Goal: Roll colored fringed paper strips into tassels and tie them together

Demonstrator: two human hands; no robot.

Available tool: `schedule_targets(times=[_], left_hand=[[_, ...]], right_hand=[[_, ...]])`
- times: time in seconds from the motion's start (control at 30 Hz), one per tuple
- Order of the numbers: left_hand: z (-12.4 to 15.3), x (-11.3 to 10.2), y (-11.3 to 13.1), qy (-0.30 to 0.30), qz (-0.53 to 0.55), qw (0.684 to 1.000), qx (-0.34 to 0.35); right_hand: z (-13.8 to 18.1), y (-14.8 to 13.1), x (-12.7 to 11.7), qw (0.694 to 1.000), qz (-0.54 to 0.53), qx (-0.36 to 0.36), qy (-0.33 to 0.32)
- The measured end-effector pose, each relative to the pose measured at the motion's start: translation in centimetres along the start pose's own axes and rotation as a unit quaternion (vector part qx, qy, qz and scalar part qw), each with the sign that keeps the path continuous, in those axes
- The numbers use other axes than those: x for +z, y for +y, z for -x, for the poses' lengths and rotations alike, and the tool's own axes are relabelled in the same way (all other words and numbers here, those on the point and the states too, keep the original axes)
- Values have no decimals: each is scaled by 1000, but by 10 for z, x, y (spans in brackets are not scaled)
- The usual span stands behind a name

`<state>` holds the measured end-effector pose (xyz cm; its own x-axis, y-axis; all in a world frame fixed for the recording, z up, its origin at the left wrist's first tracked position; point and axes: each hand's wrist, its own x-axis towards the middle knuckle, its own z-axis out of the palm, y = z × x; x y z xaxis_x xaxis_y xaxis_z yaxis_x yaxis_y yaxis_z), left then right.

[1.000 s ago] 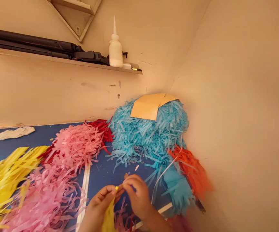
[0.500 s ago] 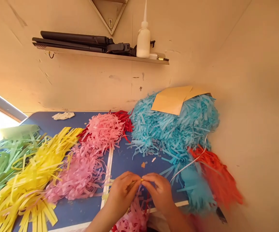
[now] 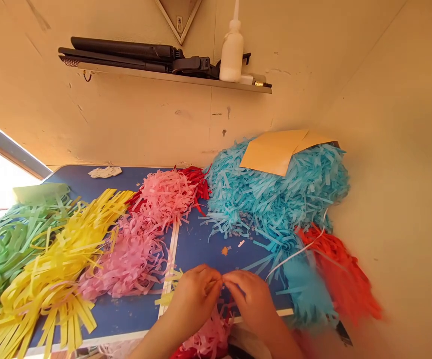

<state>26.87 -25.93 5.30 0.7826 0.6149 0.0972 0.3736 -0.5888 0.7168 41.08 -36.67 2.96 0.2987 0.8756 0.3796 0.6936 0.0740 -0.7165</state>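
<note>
My left hand (image 3: pixel 199 291) and my right hand (image 3: pixel 249 294) meet at the fingertips above the near part of the blue table (image 3: pixel 197 252). Both are closed in a pinch, thumb against fingers. Whatever lies between the fingertips is too small and hidden to make out. Below my wrists hangs a bunch of pink paper fringe (image 3: pixel 210 334), partly covered by my forearms. Light blue paper fringe (image 3: pixel 253 192) lies heaped beyond my right hand, with folded yellow-orange paper (image 3: pixel 270 152) on top. A tiny orange scrap (image 3: pixel 224 251) rests on the table ahead of my fingers.
Green fringe (image 3: pixel 10 254), yellow fringe (image 3: pixel 62 259) and pink-mauve fringe (image 3: pixel 129 264) spread across the left. Red-orange fringe (image 3: pixel 346 274) and a white cord (image 3: pixel 294 253) lie at right. A wall shelf (image 3: pixel 186 79) carries a white bottle (image 3: pixel 231 55) and a black hair straightener (image 3: pixel 122 54).
The small yellowish bit between my fingertips no longer shows. My hands stay together in nearly the same place, and the view has shifted slightly.
</note>
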Motion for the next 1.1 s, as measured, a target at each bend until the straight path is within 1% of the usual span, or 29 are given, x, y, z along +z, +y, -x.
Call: schedule_targets(times=[0.1,0.17,0.23,0.3,0.37,0.43,0.5,0.6,0.67,0.77,0.83,0.9,0.97,1.03,1.1], left_hand=[[1,3,0,-20,47,999,-6],[2,4,-1,-22,57,998,-17],[2,6,-3,-22,60,997,-34],[2,7,-4,-36,76,996,-41],[1,7,-3,-61,118,990,-43],[0,6,-1,-76,163,982,-60],[-1,6,1,-71,164,981,-70],[-2,6,2,-49,120,991,-44],[-1,8,1,-44,98,994,-12],[0,9,-1,-51,70,996,28],[-1,9,-1,-54,63,996,35],[-2,6,0,-45,71,996,21],[-5,3,3,-42,87,995,9],[-8,-1,7,-57,108,992,10],[-9,-3,10,-68,119,991,12]], right_hand=[[1,0,-3,995,-57,82,11],[1,1,-5,992,-75,105,6],[1,1,-6,991,-79,104,-10],[1,1,-6,991,-79,106,-22],[0,2,-7,991,-82,105,-30],[0,3,-7,990,-95,96,-39],[2,4,-9,989,-104,99,-37],[4,4,-12,985,-108,127,-32],[5,6,-14,981,-123,146,-47],[3,10,-16,958,-198,194,-69],[1,12,-17,941,-248,217,-70],[0,13,-17,945,-253,199,-51],[-1,11,-18,960,-234,153,-29],[-2,9,-20,965,-231,116,-30],[-2,8,-23,966,-230,109,-38]])
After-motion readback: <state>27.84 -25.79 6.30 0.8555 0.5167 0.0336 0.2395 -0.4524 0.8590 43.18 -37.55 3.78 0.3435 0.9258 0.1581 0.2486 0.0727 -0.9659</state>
